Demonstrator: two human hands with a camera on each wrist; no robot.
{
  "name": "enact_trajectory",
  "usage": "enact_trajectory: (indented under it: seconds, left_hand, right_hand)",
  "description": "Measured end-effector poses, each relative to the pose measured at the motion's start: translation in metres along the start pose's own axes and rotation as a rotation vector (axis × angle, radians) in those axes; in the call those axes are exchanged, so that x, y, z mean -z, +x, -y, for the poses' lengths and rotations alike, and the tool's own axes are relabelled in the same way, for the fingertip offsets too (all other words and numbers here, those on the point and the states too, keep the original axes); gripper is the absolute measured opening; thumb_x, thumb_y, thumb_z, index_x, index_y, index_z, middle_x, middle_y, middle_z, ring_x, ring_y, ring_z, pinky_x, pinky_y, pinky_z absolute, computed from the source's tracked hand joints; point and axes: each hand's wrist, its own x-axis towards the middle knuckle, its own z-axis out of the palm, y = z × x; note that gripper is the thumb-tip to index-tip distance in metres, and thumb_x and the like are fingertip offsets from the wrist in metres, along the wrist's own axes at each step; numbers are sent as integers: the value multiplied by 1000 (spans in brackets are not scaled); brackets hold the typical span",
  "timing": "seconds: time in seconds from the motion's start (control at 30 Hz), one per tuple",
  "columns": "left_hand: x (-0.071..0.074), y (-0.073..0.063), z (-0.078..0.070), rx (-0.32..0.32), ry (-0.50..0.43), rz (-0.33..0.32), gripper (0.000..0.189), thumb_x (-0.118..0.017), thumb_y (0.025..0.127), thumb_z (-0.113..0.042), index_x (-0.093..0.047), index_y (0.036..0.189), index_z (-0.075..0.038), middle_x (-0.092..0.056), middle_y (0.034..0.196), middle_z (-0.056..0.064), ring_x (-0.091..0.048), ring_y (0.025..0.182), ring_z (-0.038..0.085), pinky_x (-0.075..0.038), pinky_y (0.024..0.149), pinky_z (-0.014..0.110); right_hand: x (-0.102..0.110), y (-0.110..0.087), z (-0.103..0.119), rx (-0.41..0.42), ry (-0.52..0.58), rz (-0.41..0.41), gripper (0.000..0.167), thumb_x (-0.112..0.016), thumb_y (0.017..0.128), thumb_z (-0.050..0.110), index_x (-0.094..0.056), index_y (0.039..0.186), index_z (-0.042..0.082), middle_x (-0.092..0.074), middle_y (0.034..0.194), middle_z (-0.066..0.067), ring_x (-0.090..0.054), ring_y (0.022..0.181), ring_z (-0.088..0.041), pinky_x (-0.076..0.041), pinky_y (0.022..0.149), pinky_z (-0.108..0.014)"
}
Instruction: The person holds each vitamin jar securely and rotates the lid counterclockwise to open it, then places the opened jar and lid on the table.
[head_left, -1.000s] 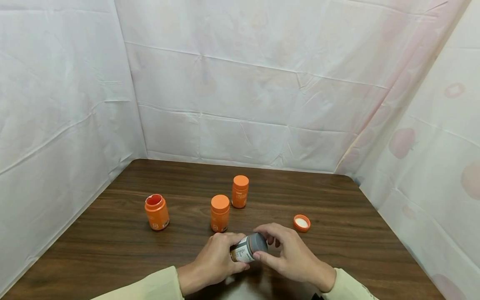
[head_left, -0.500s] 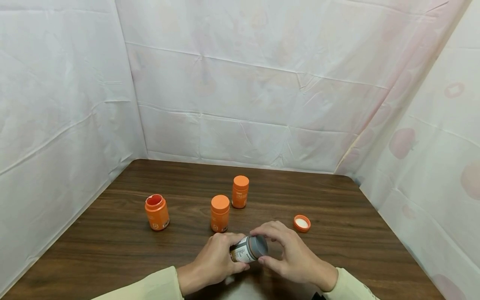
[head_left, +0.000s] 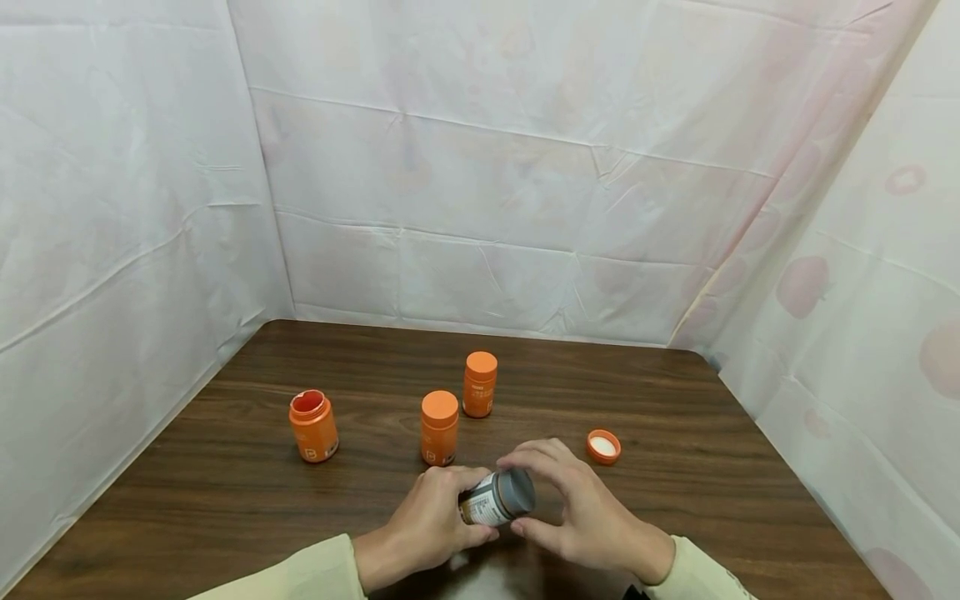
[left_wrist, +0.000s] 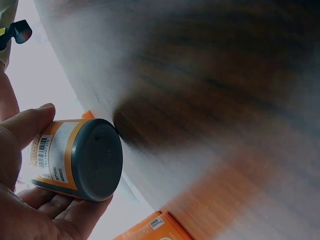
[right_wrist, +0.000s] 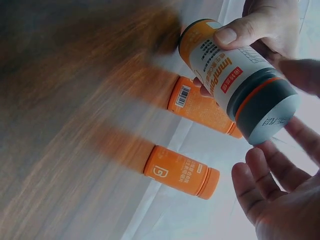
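A bottle [head_left: 482,503] with a white-and-orange label lies tilted in my left hand [head_left: 420,521], which grips its body between thumb and fingers. Its grey cap [right_wrist: 267,110] points right, and a thin orange ring shows at the cap's edge in the right wrist view. The grey base [left_wrist: 99,161] faces the left wrist camera. My right hand [head_left: 588,512] is spread loosely around the cap, with thumb and forefinger on opposite sides of it. In the right wrist view, fingertips [right_wrist: 268,146] sit right at the cap's lower edge, and the thumb stands off above.
Two capped orange bottles, a nearer one [head_left: 439,429] and a farther one [head_left: 480,385], stand beyond my hands. An uncapped orange bottle [head_left: 313,427] is at the left. One orange lid [head_left: 603,447] lies inside up at the right. White sheets [head_left: 480,167] wall the brown table [head_left: 187,492].
My right hand's fingers have loosened and spread around the grey cap, shifting slightly up and left. The left hand and the bottle body stay nearly still.
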Motion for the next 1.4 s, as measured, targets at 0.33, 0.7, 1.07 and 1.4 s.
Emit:
enact_trajectory:
  seconds: [0.33, 0.7, 1.07, 1.4]
  left_hand:
    - [0, 0, -1, 1, -1, -3, 43, -95, 73, -21, -75, 110, -26, -70, 99, -14, -61, 83, -2, -52, 72, 20]
    - [-1, 0, -1, -7, -1, -10, 42, -95, 72, -21, -74, 109, -26, -70, 98, -15, -61, 83, -3, -53, 71, 20]
    - [0, 0, -2, 11, -26, 12, 43, -95, 74, -19, -74, 110, -27, -69, 101, -15, -61, 84, -2, -53, 72, 20]
    - [1, 0, -2, 9, -17, 11, 42, -95, 73, -20, -74, 110, -27, -69, 99, -15, -61, 83, -2, -52, 71, 20]
  right_hand:
    - [-2, -1, 2, -236, -30, -35, 45, -77, 91, 46, -62, 130, 27, -62, 114, 15, -60, 102, -12, -56, 84, -35]
    - [-2, 3, 5, -438, -76, -15, 40, -73, 90, 57, -70, 111, 25, -60, 85, 14, -55, 71, -9, -45, 58, -23]
    - [-2, 4, 4, -462, 2, 45, 33, -73, 90, 56, -69, 104, 27, -62, 77, 15, -53, 61, -4, -46, 52, -23]
    - [2, 2, 3, -284, -6, 49, 38, -83, 88, 39, -66, 121, 28, -62, 95, 15, -57, 81, -10, -51, 68, -29]
